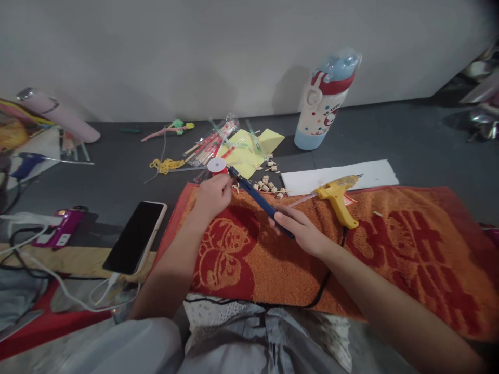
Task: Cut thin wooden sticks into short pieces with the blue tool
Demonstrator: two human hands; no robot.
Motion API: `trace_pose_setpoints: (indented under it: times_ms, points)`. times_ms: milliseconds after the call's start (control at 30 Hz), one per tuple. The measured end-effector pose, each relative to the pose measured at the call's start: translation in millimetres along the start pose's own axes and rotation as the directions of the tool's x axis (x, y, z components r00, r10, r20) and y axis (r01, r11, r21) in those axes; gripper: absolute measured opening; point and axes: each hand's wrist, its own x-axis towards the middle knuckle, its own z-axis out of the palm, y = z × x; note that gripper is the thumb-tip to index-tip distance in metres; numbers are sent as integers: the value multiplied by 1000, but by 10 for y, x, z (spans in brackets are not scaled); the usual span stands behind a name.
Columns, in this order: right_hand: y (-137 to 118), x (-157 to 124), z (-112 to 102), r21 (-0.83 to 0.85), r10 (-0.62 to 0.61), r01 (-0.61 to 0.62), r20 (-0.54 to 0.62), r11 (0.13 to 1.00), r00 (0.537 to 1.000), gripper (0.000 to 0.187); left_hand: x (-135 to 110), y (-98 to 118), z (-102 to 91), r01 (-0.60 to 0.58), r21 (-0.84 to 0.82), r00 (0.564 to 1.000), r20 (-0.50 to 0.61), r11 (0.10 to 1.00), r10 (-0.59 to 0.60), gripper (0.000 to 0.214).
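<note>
In the head view, your right hand (294,228) grips the blue tool (255,196) near its lower end. The tool slants over the orange towel (280,265), its far end pointing up and to the left. Your left hand (216,193) is at that far end, fingers curled in narrow; whether they pinch anything or touch the tool, you cannot tell from here. The spool (217,165) stands just beyond your left hand.

Past the tool lie short wood bits (266,185), with yellow paper (244,165) behind them and wrapped sticks (210,145) partly over it. Yellow yarn (167,165) lies to the left of the spool. Right of your right hand, the yellow glue gun (337,197) rests across the towel and a white board (372,174). The bottle (322,106) stands behind the board. To your left, the phone (134,236) lies dark-screened with a cable (113,280) plugged in, and a purple socket (60,228) sits farther left.
</note>
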Motion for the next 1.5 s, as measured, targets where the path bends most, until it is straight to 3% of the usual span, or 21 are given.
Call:
trace_pose_setpoints:
  times_ms: [233, 500, 900, 1267, 1500]
  points:
    - [73, -8, 19, -282, -156, 130, -71, 951, 985, 47, -4, 85, 22, 173, -149, 985, 10, 974, -174, 30]
    - [109, -18, 7, -357, -163, 133, -56, 925, 985, 53, 31, 90, 21, 277, -367, 961, 106, 888, -256, 37]
    - [39, -9, 17, -404, -163, 131, -45, 905, 986, 39, 23, 144, 50, 263, -274, 962, 0, 925, -273, 32]
    - [-41, -30, -10, -441, -139, 123, -3, 889, 990, 41, 45, 73, 6, 320, -368, 947, 138, 873, -289, 37]
    - [-79, -42, -23, -416, -110, 105, 12, 903, 994, 38, 75, 98, -67, 353, -330, 931, 218, 875, -294, 38]
